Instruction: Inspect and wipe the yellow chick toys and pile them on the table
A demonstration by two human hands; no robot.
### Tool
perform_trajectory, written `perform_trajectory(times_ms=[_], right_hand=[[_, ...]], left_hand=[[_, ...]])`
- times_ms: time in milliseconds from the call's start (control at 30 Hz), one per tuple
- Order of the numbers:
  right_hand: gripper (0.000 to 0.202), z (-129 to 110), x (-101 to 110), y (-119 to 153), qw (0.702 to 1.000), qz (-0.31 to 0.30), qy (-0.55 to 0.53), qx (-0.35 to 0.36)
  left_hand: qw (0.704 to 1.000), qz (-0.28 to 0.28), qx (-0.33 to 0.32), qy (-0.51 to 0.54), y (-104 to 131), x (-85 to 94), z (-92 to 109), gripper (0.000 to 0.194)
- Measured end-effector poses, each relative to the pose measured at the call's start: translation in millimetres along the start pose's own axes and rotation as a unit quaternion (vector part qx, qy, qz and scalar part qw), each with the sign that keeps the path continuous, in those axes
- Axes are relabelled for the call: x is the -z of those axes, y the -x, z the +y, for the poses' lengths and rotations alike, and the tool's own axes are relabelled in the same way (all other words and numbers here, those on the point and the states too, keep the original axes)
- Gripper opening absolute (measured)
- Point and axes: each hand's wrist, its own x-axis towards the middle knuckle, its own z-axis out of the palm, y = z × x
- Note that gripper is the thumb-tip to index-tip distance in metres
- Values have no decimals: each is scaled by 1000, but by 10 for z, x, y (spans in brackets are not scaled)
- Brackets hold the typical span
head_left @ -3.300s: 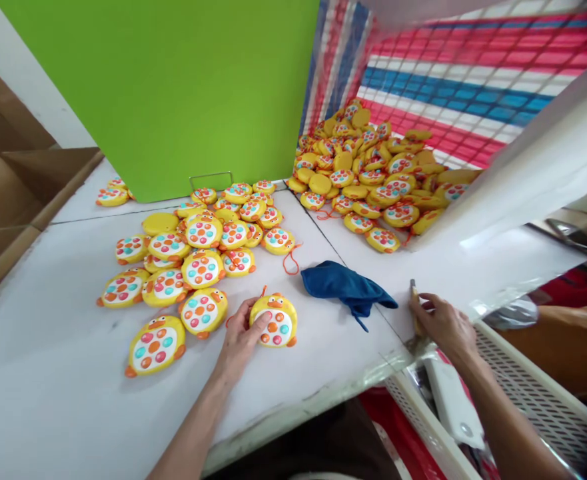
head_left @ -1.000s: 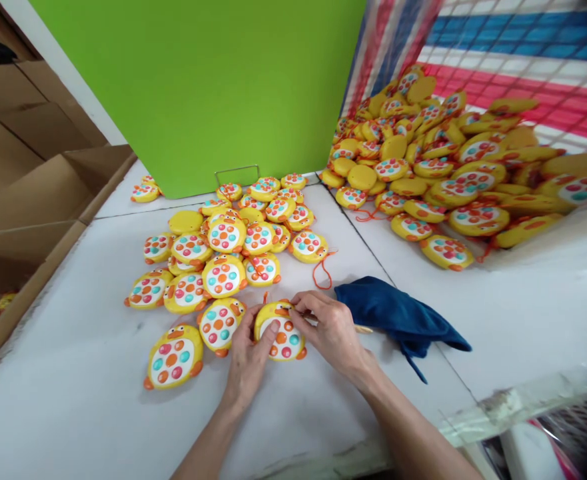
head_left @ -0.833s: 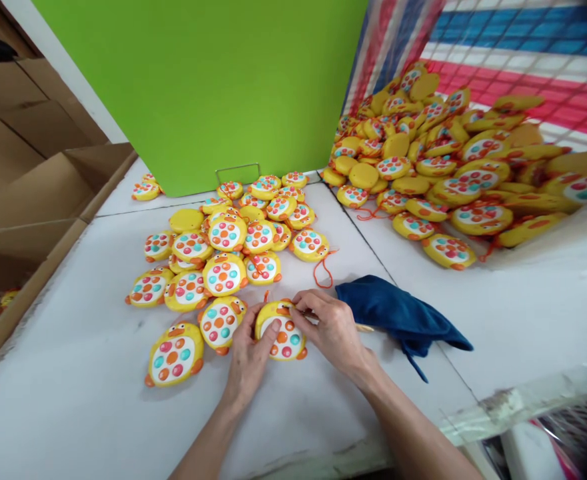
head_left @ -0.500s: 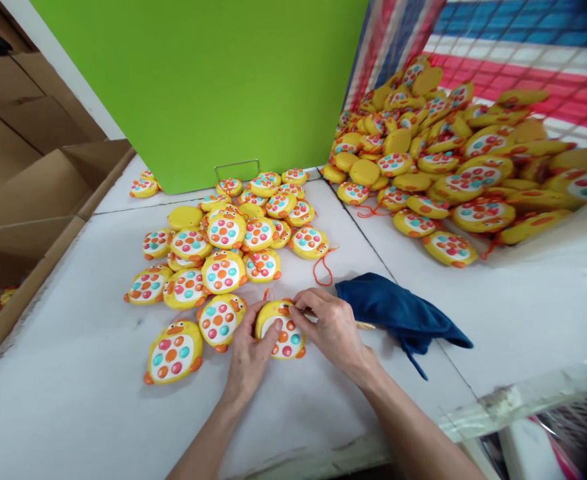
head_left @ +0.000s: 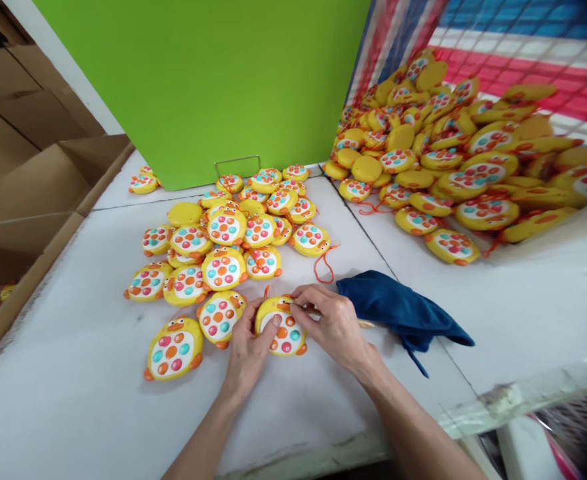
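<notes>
A yellow duck-shaped toy (head_left: 284,331) with coloured buttons lies flat on the white table (head_left: 73,400). My left hand (head_left: 247,350) rests on its left edge, thumb on its face, holding it still. My right hand (head_left: 330,323) grips a thin stick-like tool (head_left: 366,325) and presses its tip at the toy's top right, near the beak. The tool's tip is hidden under my fingers. A pile of the same toys (head_left: 223,233) lies just beyond my hands.
A blue cloth (head_left: 398,310) lies right of my right hand. A larger heap of toys (head_left: 448,160) sits at the back right on a striped sack (head_left: 498,53). A green board (head_left: 213,80) stands behind. Cardboard boxes (head_left: 28,193) are at the left.
3.3 s ago my right hand was at the table's right edge picking up the tool; it has since come to the toy. Over the last second both hands stay on it.
</notes>
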Motion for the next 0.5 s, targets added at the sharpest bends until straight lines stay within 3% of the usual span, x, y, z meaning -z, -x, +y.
perform_trajectory(times_ms=[500], right_hand=[[15,18,10,-9,1000,-11,14,7]], left_hand=[[1000,2,-13,-23,-1,-6,3,41]])
